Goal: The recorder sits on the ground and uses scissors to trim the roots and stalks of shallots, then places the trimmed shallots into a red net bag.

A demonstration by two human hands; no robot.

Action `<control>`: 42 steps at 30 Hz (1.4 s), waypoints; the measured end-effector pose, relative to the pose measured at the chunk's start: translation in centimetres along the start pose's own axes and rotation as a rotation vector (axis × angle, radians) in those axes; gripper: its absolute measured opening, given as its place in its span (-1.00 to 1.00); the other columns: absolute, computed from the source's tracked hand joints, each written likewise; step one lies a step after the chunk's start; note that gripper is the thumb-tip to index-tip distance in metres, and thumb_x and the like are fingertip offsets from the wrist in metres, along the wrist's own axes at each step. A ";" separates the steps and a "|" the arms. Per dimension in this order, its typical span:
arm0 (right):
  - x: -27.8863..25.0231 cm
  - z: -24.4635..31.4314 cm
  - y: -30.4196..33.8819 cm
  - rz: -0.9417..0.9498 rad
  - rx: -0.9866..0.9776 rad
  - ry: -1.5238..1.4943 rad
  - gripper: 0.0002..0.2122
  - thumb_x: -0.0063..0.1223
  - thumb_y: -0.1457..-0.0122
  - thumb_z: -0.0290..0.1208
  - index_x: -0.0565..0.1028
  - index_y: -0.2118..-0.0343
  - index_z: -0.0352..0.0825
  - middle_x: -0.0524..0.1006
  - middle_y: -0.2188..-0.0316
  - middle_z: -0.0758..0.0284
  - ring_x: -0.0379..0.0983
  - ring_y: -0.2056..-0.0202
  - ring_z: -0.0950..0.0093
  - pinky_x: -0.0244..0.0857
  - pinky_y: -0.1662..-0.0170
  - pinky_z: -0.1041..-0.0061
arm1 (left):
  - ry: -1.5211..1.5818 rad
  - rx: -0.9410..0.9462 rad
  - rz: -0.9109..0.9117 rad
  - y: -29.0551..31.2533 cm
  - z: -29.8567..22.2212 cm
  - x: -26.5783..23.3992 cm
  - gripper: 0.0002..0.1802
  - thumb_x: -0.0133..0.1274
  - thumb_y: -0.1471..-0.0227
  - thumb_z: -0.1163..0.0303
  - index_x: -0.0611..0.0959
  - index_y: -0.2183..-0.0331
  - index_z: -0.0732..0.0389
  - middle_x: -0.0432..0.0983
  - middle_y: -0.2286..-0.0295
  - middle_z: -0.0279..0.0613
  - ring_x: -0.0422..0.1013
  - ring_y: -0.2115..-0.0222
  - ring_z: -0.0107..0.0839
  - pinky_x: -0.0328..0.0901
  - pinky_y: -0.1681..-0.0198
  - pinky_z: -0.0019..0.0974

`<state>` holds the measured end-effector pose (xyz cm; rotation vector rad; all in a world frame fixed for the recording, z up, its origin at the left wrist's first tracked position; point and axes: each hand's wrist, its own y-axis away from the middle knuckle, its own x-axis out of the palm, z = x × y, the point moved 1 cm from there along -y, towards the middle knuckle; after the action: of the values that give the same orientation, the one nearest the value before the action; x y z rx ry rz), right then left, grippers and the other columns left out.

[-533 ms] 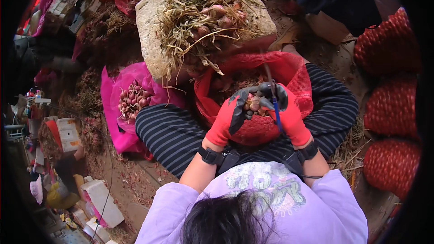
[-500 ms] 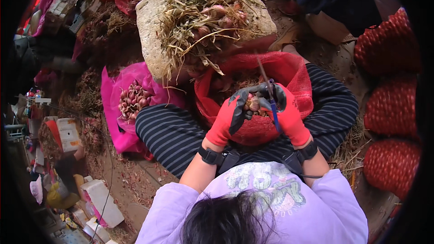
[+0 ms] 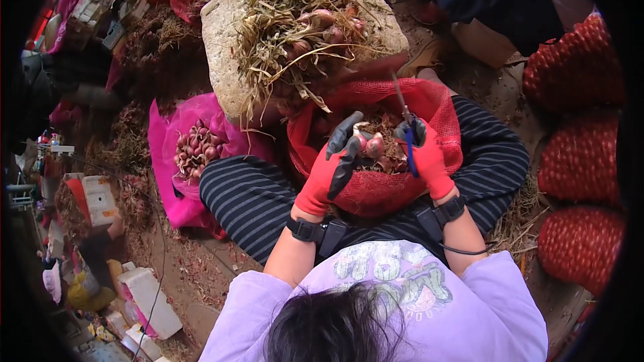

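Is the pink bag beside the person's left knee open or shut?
Open. The pink bag's mouth is spread wide and trimmed shallots show inside it.

The scissors (image 3: 405,127) are half swallowed by the right hand (image 3: 424,157), so only thin blades are seen poking up. The shallot (image 3: 369,144) is mostly covered by left hand (image 3: 332,167) fingers. The filled red net sacks (image 3: 577,161) get clipped at the right edge. Stuff at the far left is too blurred to be made out.
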<state>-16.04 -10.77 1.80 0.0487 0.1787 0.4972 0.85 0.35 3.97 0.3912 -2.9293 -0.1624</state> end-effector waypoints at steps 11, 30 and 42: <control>1.3 2.4 1.0 0.074 0.066 -0.408 -0.73 0.12 0.03 -0.64 0.41 0.21 -0.37 0.46 0.32 0.40 0.40 0.32 0.65 0.33 0.24 0.68 | 0.163 0.103 -0.170 -0.6 1.7 1.3 -0.42 0.01 -0.01 0.55 0.24 -0.08 0.28 0.32 0.07 -0.21 0.27 0.09 -0.49 0.17 0.01 -0.44; -0.3 2.3 3.0 0.168 0.023 -0.027 -0.68 0.21 0.09 -0.41 0.39 0.28 -0.38 0.46 0.42 0.19 0.44 0.39 0.36 0.30 0.31 0.41 | 1.184 -0.259 0.027 -0.2 3.3 0.3 -0.59 -0.13 -0.12 0.22 0.39 0.04 0.23 0.43 0.21 -0.23 0.37 0.22 -0.37 0.30 0.19 -0.31; -3.8 4.7 3.6 0.061 -0.494 0.898 -0.66 0.21 0.20 -0.24 0.41 0.36 -0.27 0.42 0.40 0.28 0.39 0.34 0.27 0.26 0.30 0.37 | 1.325 -0.326 -0.021 -0.4 3.7 -0.9 -0.51 -0.11 -0.10 0.16 0.35 0.03 0.30 0.43 0.19 -0.18 0.40 0.23 -0.41 0.26 0.33 -0.36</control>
<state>-20.13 -9.40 7.38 -0.6651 0.9279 0.5858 1.06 0.47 0.13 0.2942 -1.5626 -0.2480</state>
